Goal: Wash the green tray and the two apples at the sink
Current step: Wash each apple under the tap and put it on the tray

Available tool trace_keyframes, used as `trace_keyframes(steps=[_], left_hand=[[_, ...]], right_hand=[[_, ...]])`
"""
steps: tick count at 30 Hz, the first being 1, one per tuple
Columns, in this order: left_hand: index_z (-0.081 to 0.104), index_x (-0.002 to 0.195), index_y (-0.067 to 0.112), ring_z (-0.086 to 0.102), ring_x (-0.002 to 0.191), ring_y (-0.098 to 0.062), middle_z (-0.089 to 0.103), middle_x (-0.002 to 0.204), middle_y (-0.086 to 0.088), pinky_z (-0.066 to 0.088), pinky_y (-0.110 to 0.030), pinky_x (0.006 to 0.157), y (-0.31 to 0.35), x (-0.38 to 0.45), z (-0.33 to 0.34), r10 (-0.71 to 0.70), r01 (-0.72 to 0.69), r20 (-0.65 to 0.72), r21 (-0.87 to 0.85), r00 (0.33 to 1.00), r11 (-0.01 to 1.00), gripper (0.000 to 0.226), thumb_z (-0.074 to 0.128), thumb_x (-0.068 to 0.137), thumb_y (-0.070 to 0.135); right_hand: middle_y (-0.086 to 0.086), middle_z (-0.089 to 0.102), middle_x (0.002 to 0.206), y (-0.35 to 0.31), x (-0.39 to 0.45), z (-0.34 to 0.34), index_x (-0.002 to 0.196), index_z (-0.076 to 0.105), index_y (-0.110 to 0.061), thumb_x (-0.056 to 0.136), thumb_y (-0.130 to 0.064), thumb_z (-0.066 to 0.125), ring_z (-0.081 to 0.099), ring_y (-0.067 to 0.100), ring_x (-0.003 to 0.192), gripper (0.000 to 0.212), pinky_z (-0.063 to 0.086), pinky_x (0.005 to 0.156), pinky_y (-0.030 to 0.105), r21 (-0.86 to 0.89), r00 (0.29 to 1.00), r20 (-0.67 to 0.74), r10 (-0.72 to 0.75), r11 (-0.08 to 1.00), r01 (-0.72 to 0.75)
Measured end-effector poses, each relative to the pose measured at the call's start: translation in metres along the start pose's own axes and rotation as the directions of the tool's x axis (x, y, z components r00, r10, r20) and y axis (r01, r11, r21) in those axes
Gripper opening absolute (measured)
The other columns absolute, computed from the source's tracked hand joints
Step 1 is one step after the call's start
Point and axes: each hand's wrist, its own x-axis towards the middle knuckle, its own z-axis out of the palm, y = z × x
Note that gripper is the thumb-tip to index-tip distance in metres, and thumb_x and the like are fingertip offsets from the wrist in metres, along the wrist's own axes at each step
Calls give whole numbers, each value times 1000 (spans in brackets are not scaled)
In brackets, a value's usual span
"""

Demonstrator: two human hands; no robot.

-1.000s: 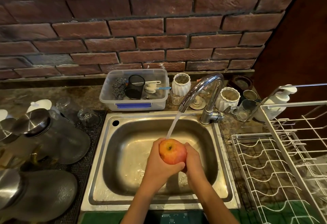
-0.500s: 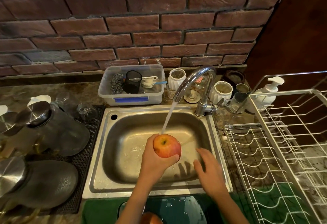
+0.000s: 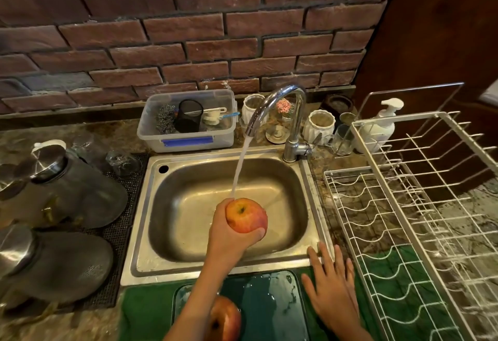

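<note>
Nearest, in front of the sink (image 3: pixel 304 261), the green tray (image 3: pixel 272 305) lies wet with one apple (image 3: pixel 229 319) on it. The right hand (image 3: pixel 332 291), fingers spread and holding nothing, has left the fruit and hovers at the sink's front right corner. Over the basin, the left hand (image 3: pixel 231 235) alone cups the second apple (image 3: pixel 246 215) under the faucet (image 3: pixel 280 114) stream. Rinsing looks nearly done; next, probably set it on the tray.

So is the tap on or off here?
On: a stream runs from the tap spout onto the apple that the left hand holds over the sink.
</note>
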Motion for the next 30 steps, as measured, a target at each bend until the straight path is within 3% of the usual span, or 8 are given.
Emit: trace_keyframes(steps=[5,10,13,17,22,26,30], left_hand=[[36,133,42,49,114,-10,44,129,11,50,-21,84,1,-23,5,6,-6,25,8,1000,1000,94,93,60,34],[37,134,41,51,114,-9,46,128,12,51,-27,91,6,-55,16,10,-10,40,5,999,1000,95,93,57,36],[38,132,40,53,113,-9,48,126,13,48,-19,85,4,-75,26,26,-27,48,26,999,999,94,92,56,37],[36,133,40,51,117,-11,47,131,9,48,-31,99,-2,-105,44,-16,14,26,60,1000,998,95,90,55,40],[40,116,51,52,111,0,50,123,15,43,-13,91,-16,-140,65,-30,30,7,40,1000,999,81,92,57,33],[42,131,32,51,119,-9,49,129,7,46,-31,104,-37,-158,77,-80,81,-18,75,997,994,91,91,55,36],[38,131,33,48,121,-9,45,130,6,43,-30,106,-47,-170,82,-81,84,-32,97,996,992,93,92,56,34]], right_hand=[[5,20,165,2,1,4,153,35,-28,96,-65,15,9,35,153,71,-11,121,47,-58,1000,-25,-8,998,7],[0,-10,167,3,0,3,158,10,-33,96,-65,13,-17,29,152,70,-10,121,51,-36,999,-40,-26,999,25],[0,-10,167,4,-1,-1,158,9,-33,97,-65,13,-17,29,152,69,-12,119,50,-25,998,-38,-45,999,44],[2,-10,168,7,0,-3,159,8,-33,99,-62,16,-15,31,153,67,-10,119,51,-12,997,-7,-74,997,74],[3,-7,169,10,0,-5,160,9,-32,100,-61,20,-12,34,153,67,-5,122,53,-2,995,15,-98,995,99],[5,-4,169,11,0,-6,160,10,-30,100,-60,23,-9,35,154,68,-4,122,54,5,994,12,-110,994,110],[5,-6,169,11,1,-6,160,8,-30,100,-60,22,-11,35,153,68,-5,122,54,12,993,26,-115,993,115]])
